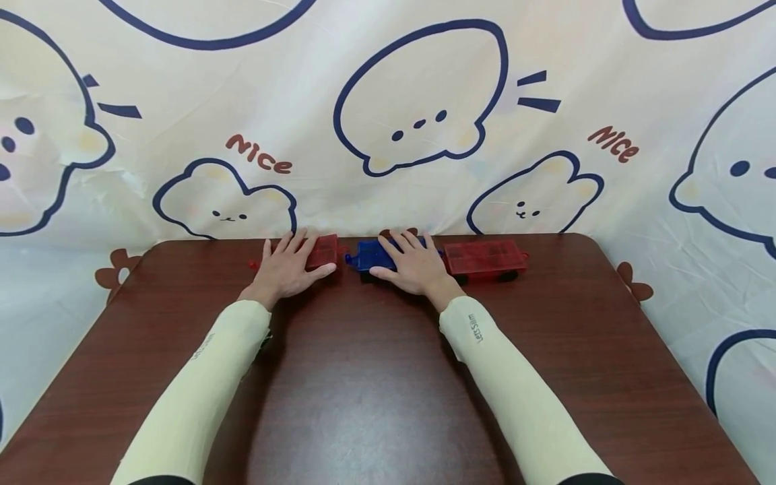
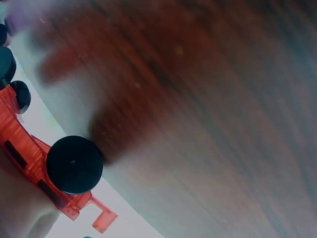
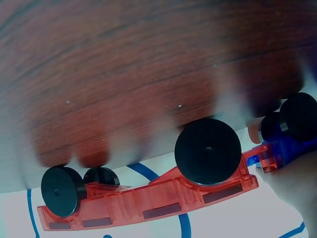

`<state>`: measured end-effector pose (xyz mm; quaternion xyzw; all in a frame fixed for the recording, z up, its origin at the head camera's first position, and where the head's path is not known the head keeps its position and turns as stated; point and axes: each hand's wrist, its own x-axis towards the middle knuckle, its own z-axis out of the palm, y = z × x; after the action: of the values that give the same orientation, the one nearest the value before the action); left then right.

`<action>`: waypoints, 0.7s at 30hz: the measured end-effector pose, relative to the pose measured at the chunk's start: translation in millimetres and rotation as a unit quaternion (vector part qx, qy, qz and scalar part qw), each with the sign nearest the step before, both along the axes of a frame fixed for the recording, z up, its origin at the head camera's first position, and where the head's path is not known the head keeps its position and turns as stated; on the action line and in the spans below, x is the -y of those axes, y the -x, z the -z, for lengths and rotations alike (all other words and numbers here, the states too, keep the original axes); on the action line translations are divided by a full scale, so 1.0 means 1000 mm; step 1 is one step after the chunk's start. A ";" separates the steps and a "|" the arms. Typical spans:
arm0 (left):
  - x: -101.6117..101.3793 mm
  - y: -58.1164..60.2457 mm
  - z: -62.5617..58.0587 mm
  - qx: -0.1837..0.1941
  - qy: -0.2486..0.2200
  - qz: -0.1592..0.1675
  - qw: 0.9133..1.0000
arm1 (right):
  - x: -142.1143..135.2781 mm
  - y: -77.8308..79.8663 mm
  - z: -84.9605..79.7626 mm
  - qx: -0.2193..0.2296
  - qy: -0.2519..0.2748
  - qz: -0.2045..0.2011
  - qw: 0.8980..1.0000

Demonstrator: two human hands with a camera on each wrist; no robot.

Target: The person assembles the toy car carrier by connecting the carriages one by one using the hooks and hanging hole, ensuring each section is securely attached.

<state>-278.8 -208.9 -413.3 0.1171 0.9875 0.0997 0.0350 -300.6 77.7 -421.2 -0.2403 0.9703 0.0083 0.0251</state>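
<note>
A pale cloth printed with dark-blue outlines [image 1: 388,199] hangs beyond the dark-brown wood-grain table [image 1: 364,377]. Two cream fabric sleeves [image 1: 503,384] reach toward its far edge, where three toy wagons stand in a row. The rightmost translucent red plastic wagon [image 1: 485,259] is clear of both hands. The translucent blue plastic wagon [image 1: 371,257], in the middle, lies under the right hand [image 1: 412,269], fingers spread straight across it. The left translucent red plastic wagon [image 1: 325,250] lies under the left hand [image 1: 287,271], likewise extended, its right end showing past the fingers. Smallest are the round black wheels [image 3: 208,151].
</note>
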 end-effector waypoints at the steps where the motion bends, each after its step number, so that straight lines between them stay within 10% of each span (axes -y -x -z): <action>1: 0.001 0.000 0.000 0.000 0.000 0.001 1.000 | 0.001 0.001 0.000 -0.001 0.000 -0.001 1.000; 21: 0.001 -0.004 0.001 -0.005 -0.008 0.004 1.000 | 0.002 0.006 0.002 -0.004 -0.006 -0.001 1.000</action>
<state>-275.2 -209.7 -414.6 0.1216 0.9864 0.1068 0.0296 -306.9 75.7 -423.4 -0.2414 0.9701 0.0152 0.0222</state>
